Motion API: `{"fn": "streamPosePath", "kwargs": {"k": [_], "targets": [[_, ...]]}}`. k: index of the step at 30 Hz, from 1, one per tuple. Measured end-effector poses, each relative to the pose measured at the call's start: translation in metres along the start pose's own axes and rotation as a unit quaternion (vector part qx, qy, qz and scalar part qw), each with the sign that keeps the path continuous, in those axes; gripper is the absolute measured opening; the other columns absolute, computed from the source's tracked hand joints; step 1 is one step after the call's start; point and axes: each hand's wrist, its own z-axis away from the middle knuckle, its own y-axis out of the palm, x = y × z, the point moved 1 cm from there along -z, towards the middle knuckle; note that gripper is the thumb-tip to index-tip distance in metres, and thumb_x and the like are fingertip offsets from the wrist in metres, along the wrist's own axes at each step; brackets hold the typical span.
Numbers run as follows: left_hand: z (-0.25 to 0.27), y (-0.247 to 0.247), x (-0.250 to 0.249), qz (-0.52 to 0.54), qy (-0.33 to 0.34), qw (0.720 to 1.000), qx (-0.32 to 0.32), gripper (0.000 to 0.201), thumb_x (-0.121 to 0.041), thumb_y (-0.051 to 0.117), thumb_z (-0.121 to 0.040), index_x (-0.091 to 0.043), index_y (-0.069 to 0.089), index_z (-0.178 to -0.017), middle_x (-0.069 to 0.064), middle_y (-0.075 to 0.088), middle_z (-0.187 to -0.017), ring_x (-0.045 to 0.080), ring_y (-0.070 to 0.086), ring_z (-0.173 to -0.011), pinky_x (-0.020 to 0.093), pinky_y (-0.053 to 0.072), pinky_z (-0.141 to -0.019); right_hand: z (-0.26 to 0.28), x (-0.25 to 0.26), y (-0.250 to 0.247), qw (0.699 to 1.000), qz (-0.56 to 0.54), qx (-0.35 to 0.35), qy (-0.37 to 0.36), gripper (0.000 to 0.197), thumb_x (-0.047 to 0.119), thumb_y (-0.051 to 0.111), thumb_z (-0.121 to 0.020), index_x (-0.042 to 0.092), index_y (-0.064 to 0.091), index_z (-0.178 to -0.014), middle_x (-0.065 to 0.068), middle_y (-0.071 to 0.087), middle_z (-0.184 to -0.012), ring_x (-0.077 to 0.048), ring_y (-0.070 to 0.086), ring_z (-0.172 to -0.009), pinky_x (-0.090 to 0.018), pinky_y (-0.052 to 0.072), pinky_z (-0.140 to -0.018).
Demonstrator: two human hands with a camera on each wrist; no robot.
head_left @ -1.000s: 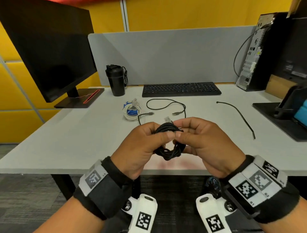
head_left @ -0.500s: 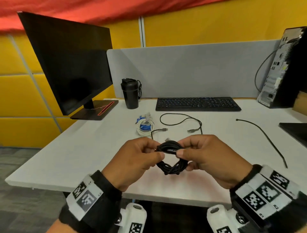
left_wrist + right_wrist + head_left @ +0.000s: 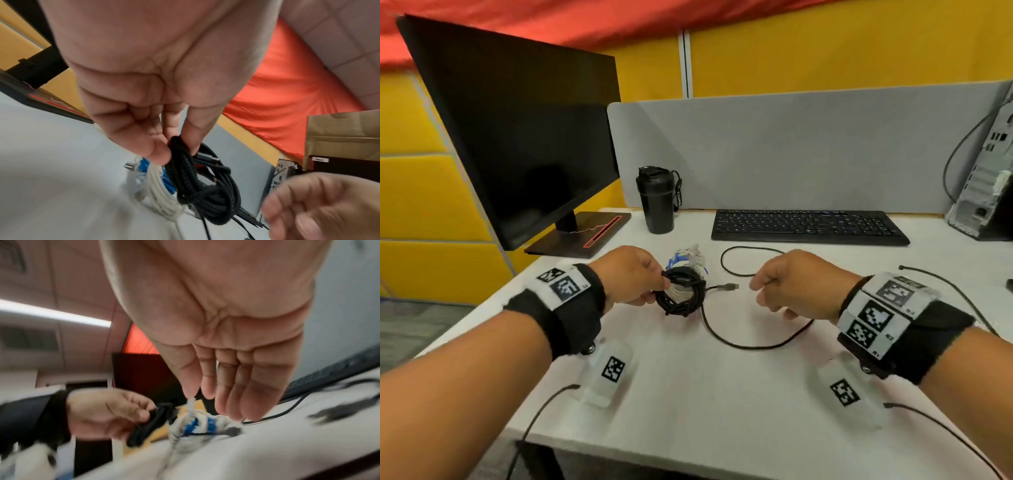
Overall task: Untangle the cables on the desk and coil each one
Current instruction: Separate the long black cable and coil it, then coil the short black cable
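Note:
My left hand (image 3: 662, 282) pinches a coiled black braided cable (image 3: 681, 291) between thumb and fingers and holds it just above the white desk (image 3: 722, 411). In the left wrist view the coil (image 3: 205, 186) hangs from my fingertips (image 3: 160, 155), its plug end showing. Right behind it lies a coiled white and blue cable (image 3: 688, 263). My right hand (image 3: 760, 287) hovers to the right of the coil, fingers relaxed and holding nothing; the right wrist view shows its fingers (image 3: 242, 399) hanging down. A thin black cable (image 3: 750, 344) lies loose between my hands.
A black monitor (image 3: 524, 137) stands at the back left, with a black bottle (image 3: 657, 202) beside it. A keyboard (image 3: 804, 226) lies along the grey divider (image 3: 791, 147). A computer tower (image 3: 986, 192) is at the far right. Another black cable (image 3: 955, 291) trails past my right wrist.
My right hand has let go of the black coil and moved off to the right. My left hand has carried the coil forward to the white and blue cable.

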Motion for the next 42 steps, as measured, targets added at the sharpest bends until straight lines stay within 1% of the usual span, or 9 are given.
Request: {"fn": "streamPosePath", "kwargs": {"k": [3, 9, 15, 22, 27, 34, 37, 39, 42], "targets": [[-0.024, -0.003, 0.007, -0.015, -0.014, 1.000, 0.000, 0.006, -0.013, 0.075, -0.088, -0.009, 0.070, -0.087, 0.007, 0.072, -0.074, 0.010, 0.067, -0.056, 0.023, 0.058, -0.058, -0.015, -0.012, -0.012, 0.955, 0.296, -0.010, -0.018, 0.031, 0.019, 0.058, -0.093, 0.029, 0.064, -0.122, 0.006, 0.063, -0.120, -0.017, 0.059, -0.109, -0.027, 0.049, -0.087], [-0.045, 0.021, 0.009, -0.016, -0.013, 1.000, 0.005, 0.013, -0.005, 0.076, -0.082, -0.007, 0.064, -0.078, 0.010, 0.070, -0.060, 0.012, 0.064, -0.045, 0.026, 0.058, -0.049, -0.039, -0.041, -0.046, 0.913, 0.403, 0.047, 0.037, 0.064, 0.011, 0.061, -0.089, 0.031, 0.041, -0.147, -0.001, 0.050, -0.144, -0.024, 0.052, -0.127, -0.036, 0.048, -0.102], [-0.050, 0.028, 0.011, 0.016, -0.027, 0.999, 0.034, 0.024, -0.006, 0.079, -0.081, -0.005, 0.060, -0.094, 0.018, 0.074, -0.072, 0.024, 0.072, -0.063, 0.035, 0.063, -0.064, -0.049, -0.034, -0.036, 0.859, 0.500, 0.110, 0.016, 0.034, 0.012, 0.056, -0.096, 0.015, 0.060, -0.129, -0.004, 0.060, -0.130, -0.023, 0.056, -0.119, -0.029, 0.046, -0.099], [-0.045, 0.030, 0.018, -0.043, -0.013, 0.997, 0.062, 0.020, -0.011, 0.076, -0.084, -0.004, 0.062, -0.097, 0.013, 0.075, -0.070, 0.019, 0.073, -0.060, 0.033, 0.063, -0.062, -0.034, -0.042, -0.057, 0.890, 0.449, 0.056, -0.050, 0.018, 0.012, 0.056, -0.094, 0.019, 0.064, -0.108, -0.002, 0.064, -0.113, -0.025, 0.059, -0.106, -0.035, 0.049, -0.095], [-0.034, 0.031, 0.011, -0.081, -0.014, 0.994, 0.070, 0.017, -0.014, 0.069, -0.089, 0.000, 0.064, -0.097, 0.017, 0.074, -0.079, 0.029, 0.077, -0.076, 0.043, 0.064, -0.071, 0.005, -0.004, -0.124, 0.931, 0.322, -0.120, -0.123, 0.011, 0.029, 0.064, -0.093, 0.036, 0.060, -0.086, 0.014, 0.063, -0.082, -0.015, 0.059, -0.079, -0.024, 0.040, -0.062], [-0.007, 0.016, -0.012, -0.206, 0.029, 0.978, -0.003, 0.028, -0.032, 0.067, -0.090, -0.007, 0.064, -0.104, 0.011, 0.069, -0.097, 0.028, 0.071, -0.089, 0.042, 0.061, -0.081, 0.089, 0.075, -0.159, 0.925, 0.231, -0.174, -0.248, 0.008, 0.032, 0.072, -0.083, 0.037, 0.071, -0.089, 0.019, 0.071, -0.082, 0.006, 0.063, -0.077, -0.022, 0.046, -0.065], [0.026, 0.005, -0.039, -0.009, 0.130, 0.989, -0.067, 0.022, -0.036, 0.066, -0.089, -0.014, 0.067, -0.091, 0.003, 0.070, -0.094, 0.024, 0.068, -0.089, 0.037, 0.056, -0.078, 0.111, 0.092, -0.143, 0.926, 0.261, -0.116, -0.246, 0.006, 0.038, 0.070, -0.082, 0.040, 0.070, -0.088, 0.027, 0.069, -0.082, 0.008, 0.063, -0.076, -0.020, 0.046, -0.064], [0.061, 0.005, -0.064, 0.199, 0.178, 0.964, 0.017, 0.030, -0.047, 0.064, -0.086, -0.022, 0.073, -0.099, -0.002, 0.074, -0.101, 0.018, 0.071, -0.094, 0.036, 0.056, -0.080, 0.120, 0.099, -0.130, 0.923, 0.281, -0.082, -0.251, 0.005, 0.037, 0.070, -0.083, 0.040, 0.071, -0.087, 0.026, 0.069, -0.079, 0.006, 0.064, -0.074, -0.015, 0.047, -0.060], [0.113, 0.014, -0.096, 0.284, 0.248, 0.910, 0.169, 0.042, -0.056, 0.056, -0.085, -0.024, 0.075, -0.104, -0.001, 0.076, -0.103, 0.015, 0.071, -0.093, 0.033, 0.057, -0.078, 0.132, 0.106, -0.116, 0.922, 0.280, -0.055, -0.261, 0.003, 0.037, 0.072, -0.083, 0.037, 0.071, -0.086, 0.021, 0.070, -0.074, 0.002, 0.063, -0.067, -0.013, 0.045, -0.057]]}}
